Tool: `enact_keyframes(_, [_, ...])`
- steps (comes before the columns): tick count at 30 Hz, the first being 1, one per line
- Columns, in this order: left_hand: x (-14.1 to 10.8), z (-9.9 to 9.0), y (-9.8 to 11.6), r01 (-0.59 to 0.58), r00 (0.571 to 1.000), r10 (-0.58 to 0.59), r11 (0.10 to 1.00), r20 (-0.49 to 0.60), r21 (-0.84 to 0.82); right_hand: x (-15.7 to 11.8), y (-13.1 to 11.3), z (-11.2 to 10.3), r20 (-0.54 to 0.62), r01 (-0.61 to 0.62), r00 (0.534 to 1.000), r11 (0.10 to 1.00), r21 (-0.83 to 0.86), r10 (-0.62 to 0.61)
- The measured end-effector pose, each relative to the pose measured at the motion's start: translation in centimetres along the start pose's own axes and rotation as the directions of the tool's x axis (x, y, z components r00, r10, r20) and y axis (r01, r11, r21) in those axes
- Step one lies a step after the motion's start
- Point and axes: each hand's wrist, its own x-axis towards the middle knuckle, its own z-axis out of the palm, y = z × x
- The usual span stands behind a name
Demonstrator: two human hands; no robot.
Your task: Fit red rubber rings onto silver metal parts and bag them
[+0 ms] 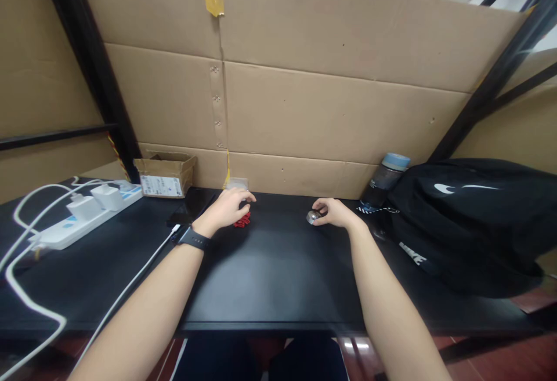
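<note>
My left hand (230,207), with a dark watch (195,238) on its wrist, is over the left-centre of the black tabletop. Its fingers and thumb are apart. A small bunched red thing (242,219) lies right beneath the thumb and fingers; whether they touch it I cannot tell. Right of centre, my right hand (333,211) has its thumb and fingers round the rim of a small round silver metal thing (312,217), low at the table surface. The hand covers part of that thing, and its kind does not show.
A white power strip (65,235) with plugs and cables is at the left. An open cardboard box (167,177) and a dark phone-like slab (185,214) lie behind my left wrist. A bottle (383,181) and a black bag (470,224) stand right. Cardboard (304,114) walls the back.
</note>
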Motion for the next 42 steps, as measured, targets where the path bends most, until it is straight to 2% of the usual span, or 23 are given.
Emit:
enact_keyframes(4, [0.0,0.0,0.0,-0.005,1.0,0.005,1.0,-0.002,0.007,0.4,0.0,1.1,0.01,-0.008,1.0,1.0,-0.007,0.008])
enact_keyframes(8, [0.0,0.0,0.0,-0.002,1.0,0.002,1.0,-0.001,0.004,0.7,-1.0,1.9,0.025,0.047,0.999,0.999,-0.023,-0.047])
enact_keyframes(11, [0.0,-0.1,0.0,0.001,1.0,-0.001,1.0,0.0,-0.001,0.8,-1.4,2.0,0.03,0.076,0.997,0.996,-0.044,-0.075])
enact_keyframes(18, [-0.1,0.2,-0.1,-0.004,1.0,0.004,1.0,0.003,-0.005,0.9,-1.1,2.0,0.087,0.133,0.987,0.991,0.027,-0.135])
enact_keyframes(22, [0.1,0.2,0.5,-0.025,1.0,0.025,0.999,-0.008,-0.03,0.9,-1.0,2.4,0.01,0.13,0.991,0.991,0.021,-0.13])
enact_keyframes(27, [0.3,0.6,3.4,-0.041,0.994,0.028,0.993,-0.108,-0.111,0.2,-0.6,3.6,-0.153,0.037,0.987,0.999,-0.014,-0.039])
enact_keyframes(29, [0.3,1.3,4.9,-0.068,0.993,0.053,0.989,-0.109,-0.131,-0.3,-0.7,4.0,-0.246,0.05,0.968,0.998,-0.045,-0.059])
enact_keyframes(31, [0.2,2.2,6.2,-0.11,0.992,0.102,0.986,-0.069,-0.124,-1.2,-0.9,4.4,-0.288,0.092,0.951,0.993,-0.069,-0.108])
enact_keyframes(33, [0.0,3.2,7.3,-0.145,0.989,0.143,0.984,-0.025,-0.104,-2.3,-1.3,4.8,-0.304,0.119,0.943,0.99,-0.074,-0.137])
enact_keyframes(37, [-0.7,4.7,9.2,-0.192,0.979,0.195,0.979,0.053,-0.07,-4.7,-2.0,6.1,-0.254,0.134,0.954,0.983,-0.125,-0.162])
enact_keyframes(42, [-3.1,5.3,11.5,-0.189,0.975,0.197,0.979,0.103,-0.08,-5.9,-3.2,7.2,-0.283,-0.062,0.959,0.959,-0.277,-0.02])
